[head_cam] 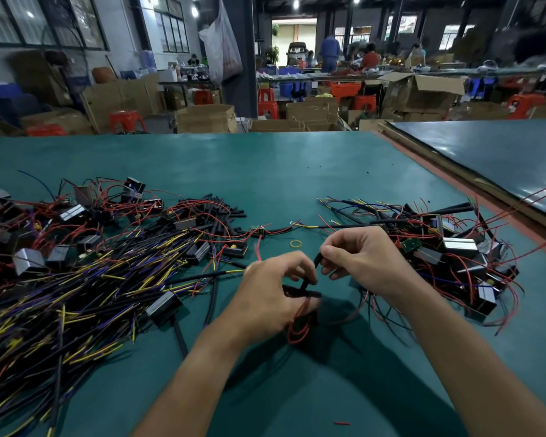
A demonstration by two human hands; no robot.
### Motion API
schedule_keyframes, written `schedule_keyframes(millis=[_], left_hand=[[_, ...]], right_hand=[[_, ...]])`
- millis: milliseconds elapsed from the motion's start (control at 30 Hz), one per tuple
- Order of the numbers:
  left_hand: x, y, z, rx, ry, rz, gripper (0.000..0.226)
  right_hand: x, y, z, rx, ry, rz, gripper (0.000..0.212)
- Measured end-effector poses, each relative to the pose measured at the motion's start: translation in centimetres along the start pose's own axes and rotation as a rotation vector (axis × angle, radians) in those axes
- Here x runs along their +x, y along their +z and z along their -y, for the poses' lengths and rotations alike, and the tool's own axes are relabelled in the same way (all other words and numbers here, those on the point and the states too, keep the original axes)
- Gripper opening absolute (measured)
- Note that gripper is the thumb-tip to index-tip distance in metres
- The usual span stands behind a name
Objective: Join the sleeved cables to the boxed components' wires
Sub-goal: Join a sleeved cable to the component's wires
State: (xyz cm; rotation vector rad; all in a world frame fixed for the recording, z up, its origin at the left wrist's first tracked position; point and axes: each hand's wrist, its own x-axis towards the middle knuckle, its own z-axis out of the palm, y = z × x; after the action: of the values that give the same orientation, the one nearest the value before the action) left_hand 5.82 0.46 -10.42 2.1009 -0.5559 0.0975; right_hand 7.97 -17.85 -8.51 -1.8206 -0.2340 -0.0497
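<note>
1. Green matting covers the table [265, 171]; a yellow rubber band [295, 244] lying mid-table is the marker for every place below.
2. Left of the rubber band, and spreading toward the near edge, lies the biggest heap: black sleeved cables [76, 279] with yellow and blue wire ends. Grey and black boxes are mixed in along its far side.
3. Right of the rubber band sits a smaller heap of boxed components [459, 247] trailing thin red wires, with a few sleeved lengths across its far side.
4. Beyond the rubber band and to its left, short black sleeve pieces [215, 206] lie in a loose stack.
5. Just nearer than the rubber band, the left hand [275, 294] has its fingers curled, pinching the lower end of one black cable. Something dark under those fingers is too blurred to name.
6. Just right of the rubber band, the right hand [356, 257] pinches the upper end of the same cable between thumb and forefinger, with its other fingers curled.
7. That held cable [306, 280] runs tilted between the two hands, nearer than the rubber band.
8. A red wire loop [298, 329] hangs below the left palm, nearer again.
9. Left of the rubber band and slightly beyond it lies a small green circuit board [257, 230].
10. Far nearer than the rubber band lies a red scrap [341, 423].
</note>
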Motion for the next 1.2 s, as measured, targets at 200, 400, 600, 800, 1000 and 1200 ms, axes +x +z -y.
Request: schedule_keyframes(millis=[200, 400, 600, 800, 1000, 1200], left_hand=[[0.4, 0.6, 0.9, -0.156, -0.073, -0.097, 0.008], [0.8, 1.4, 1.1, -0.169, -0.124, -0.183, 0.009], [0.7, 1.3, 1.0, -0.131, -0.121, -0.166, 0.007], [0.7, 1.6, 1.5, -0.130, -0.114, -0.156, 0.011], [0.9, 1.9, 2.1, -0.062, -0.091, -0.156, 0.015], [0.8, 1.7, 2.2, -0.015, -0.046, -0.146, 0.017]], right_hand=[[0.1, -0.1, -0.3, 0.027, 0.008, -0.017, 0.015], [0.2, -0.7, 0.2, 0.051, -0.018, -0.149, 0.016], [-1.0, -1.1, 1.7, 0.144, -0.090, 0.150, 0.005], [-1.0, -0.7, 1.6, 0.023, -0.126, 0.101, 0.010], [-0.5, -0.2, 1.0, -0.079, -0.118, 0.065, 0.019], [-0.2, -0.1, 0.6, -0.072, -0.151, -0.017, 0.022]])
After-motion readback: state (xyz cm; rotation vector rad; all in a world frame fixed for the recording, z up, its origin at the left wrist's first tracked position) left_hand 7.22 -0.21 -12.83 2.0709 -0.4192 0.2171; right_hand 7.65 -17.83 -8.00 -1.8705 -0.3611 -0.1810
